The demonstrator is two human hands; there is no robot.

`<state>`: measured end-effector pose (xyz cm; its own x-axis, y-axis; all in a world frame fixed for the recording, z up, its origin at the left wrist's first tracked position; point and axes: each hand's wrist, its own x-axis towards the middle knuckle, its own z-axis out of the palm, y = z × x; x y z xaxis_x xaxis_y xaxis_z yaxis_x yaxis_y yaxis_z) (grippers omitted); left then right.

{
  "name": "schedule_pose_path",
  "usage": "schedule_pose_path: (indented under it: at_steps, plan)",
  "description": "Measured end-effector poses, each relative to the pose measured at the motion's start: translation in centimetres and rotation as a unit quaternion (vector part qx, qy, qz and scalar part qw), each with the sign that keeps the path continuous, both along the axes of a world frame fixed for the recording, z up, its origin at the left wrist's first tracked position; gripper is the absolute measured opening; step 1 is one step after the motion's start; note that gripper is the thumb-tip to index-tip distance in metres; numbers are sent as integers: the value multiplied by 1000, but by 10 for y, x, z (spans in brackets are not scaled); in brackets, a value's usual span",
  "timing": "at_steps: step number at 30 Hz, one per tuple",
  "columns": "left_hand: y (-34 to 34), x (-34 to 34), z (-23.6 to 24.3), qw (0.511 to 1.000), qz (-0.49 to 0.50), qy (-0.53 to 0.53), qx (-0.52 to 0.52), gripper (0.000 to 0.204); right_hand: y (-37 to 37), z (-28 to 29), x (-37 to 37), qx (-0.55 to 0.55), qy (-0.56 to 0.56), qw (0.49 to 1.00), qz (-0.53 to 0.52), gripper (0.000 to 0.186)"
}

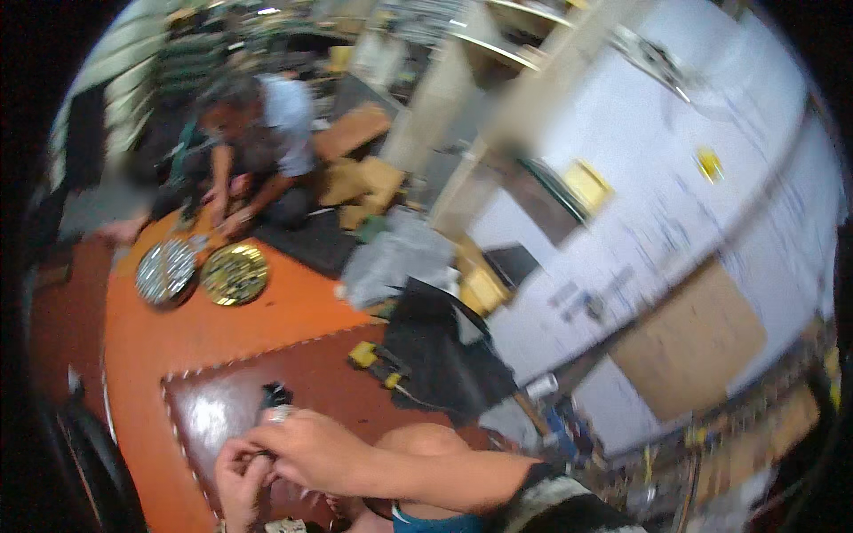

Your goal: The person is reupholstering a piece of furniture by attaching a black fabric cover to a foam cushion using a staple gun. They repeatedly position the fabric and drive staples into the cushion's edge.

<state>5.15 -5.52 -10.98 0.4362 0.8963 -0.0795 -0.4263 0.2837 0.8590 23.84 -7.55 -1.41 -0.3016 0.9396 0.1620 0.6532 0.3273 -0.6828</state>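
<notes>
My left hand (pixel 238 480) and my right hand (pixel 306 449) meet low in the view, fingers pinched together. Between the fingertips is something small and dark, too blurred to name. A small black object (pixel 277 393) shows just beyond the right hand's knuckles; whether that hand touches it, I cannot tell. Under both hands lies a shiny reddish-brown mat (pixel 218 409). My bent knee (pixel 422 440) rises behind the right forearm.
On the orange mat (pixel 142 355) stand a silver round tray (pixel 166 273) and a golden one (pixel 234 273), both filled with small pieces. Another person (pixel 284 129) crouches behind them, hands low. A yellow-and-black tool (pixel 378 362) and black sheet (pixel 444 346) lie right.
</notes>
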Motion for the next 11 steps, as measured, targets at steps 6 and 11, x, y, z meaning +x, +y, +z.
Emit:
schedule_pose_path:
  at_steps: [6, 11]
  plan:
    - [9, 5, -147, 992, 30, 85, -85, 19, -28, 10, 133, 77, 80, 984, -141, 43]
    - [-4, -59, -227, 948, 97, 171, -252, 17, -118, -79, 290, 59, 318, 863, -389, 33]
